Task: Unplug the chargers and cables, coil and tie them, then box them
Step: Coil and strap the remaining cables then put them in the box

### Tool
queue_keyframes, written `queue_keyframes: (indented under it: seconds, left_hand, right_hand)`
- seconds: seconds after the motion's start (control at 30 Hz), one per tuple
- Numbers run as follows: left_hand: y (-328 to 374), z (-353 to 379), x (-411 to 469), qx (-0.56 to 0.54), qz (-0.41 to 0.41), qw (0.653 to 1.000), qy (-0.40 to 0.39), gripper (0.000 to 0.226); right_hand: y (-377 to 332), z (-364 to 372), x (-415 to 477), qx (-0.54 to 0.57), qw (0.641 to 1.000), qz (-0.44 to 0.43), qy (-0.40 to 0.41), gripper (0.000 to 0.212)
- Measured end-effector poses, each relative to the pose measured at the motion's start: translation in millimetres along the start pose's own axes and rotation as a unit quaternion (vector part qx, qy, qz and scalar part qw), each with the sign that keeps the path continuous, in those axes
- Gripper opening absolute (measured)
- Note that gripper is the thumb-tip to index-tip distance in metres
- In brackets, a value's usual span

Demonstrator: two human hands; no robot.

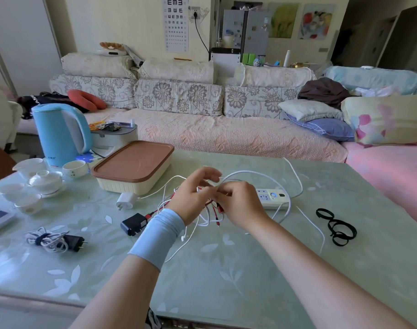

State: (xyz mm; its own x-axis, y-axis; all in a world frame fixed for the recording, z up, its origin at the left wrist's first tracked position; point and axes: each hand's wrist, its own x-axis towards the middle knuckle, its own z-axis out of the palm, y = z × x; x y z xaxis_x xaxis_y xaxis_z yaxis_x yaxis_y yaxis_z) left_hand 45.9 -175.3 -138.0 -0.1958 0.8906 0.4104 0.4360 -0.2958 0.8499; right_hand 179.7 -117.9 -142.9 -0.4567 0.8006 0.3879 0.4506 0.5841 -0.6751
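White-and-red tangle (pixel 207 220): lying mid-table under both hands, loops sprawling right toward the power strip (pixel 271 197).
Right hand (pixel 238 203): fingers curling, pinching a strand of it.
Left hand (pixel 193 200): fingers arching over it; grip hidden, cannot tell.
Long axis: none yet; widest white loop arcing left-to-right behind the hands.
Black charger (pixel 133 224): lying just left of the left wrist, red lead running into the tangle.
Ties (pixel 335 226): lying right, well apart.

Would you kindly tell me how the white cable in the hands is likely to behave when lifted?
Probably floppy: the white cable lies in slack loops on the table. It will likely snag, as it is tangled with a red cable where the left hand and right hand grip it. Looks light; trailing ends may drag.
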Motion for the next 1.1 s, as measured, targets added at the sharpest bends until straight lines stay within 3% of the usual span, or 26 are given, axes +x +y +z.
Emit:
queue_keyframes:
  seconds: [0.07, 0.23, 0.37, 0.4, 0.5, 0.6, 0.77, 0.87, 0.97, 1.03, 1.1]
  left_hand:
    - [-12, -2, 2, 0.081, -0.048, 0.995, -0.024, 0.021]
    - [-19, 3, 6, 0.255, -0.019, 0.966, -0.042, 0.003]
    - [-23, 6, 8, 0.41, -0.036, 0.909, -0.062, 0.016]
    - [-25, 6, 8, 0.409, -0.041, 0.909, -0.073, 0.021]
    - [-24, 5, 7, 0.336, -0.051, 0.937, -0.079, 0.025]
    - [-14, 6, 6, 0.322, -0.033, 0.945, -0.044, 0.016]
    - [-12, 8, 0, 0.234, -0.086, 0.961, -0.124, 0.006]
    - [-7, 8, 1, 0.218, -0.046, 0.973, -0.067, 0.01]
    - [-1, 7, 5, 0.02, -0.057, 0.996, 0.072, 0.019]
    - [3, 6, 6, -0.174, -0.099, 0.976, 0.089, 0.02]
    - [5, 5, 4, -0.3, -0.119, 0.944, 0.069, 0.021]
  right_hand:
    - [4, 0, 3, 0.025, 0.999, 0.026, 0.02, 0.038]
    - [0, -6, 1, 0.067, 0.994, 0.01, 0.085, 0.028]
    - [-15, -8, -2, 0.217, 0.963, -0.028, 0.154, 0.023]
    - [-17, -12, 1, 0.258, 0.949, -0.021, 0.181, 0.022]
    - [-13, -23, 7, 0.319, 0.922, 0.025, 0.218, 0.023]
    - [-2, -27, 11, 0.349, 0.909, 0.082, 0.214, 0.023]
    - [-5, -27, 11, 0.458, 0.874, 0.09, 0.139, 0.021]
    - [-11, -26, 11, 0.512, 0.85, 0.099, 0.073, 0.015]
    - [-5, -17, 8, 0.439, 0.888, 0.131, -0.026, 0.012]
    - [4, -7, 5, 0.326, 0.935, 0.112, -0.084, 0.013]
    - [6, -3, 3, 0.258, 0.955, 0.088, -0.117, 0.007]
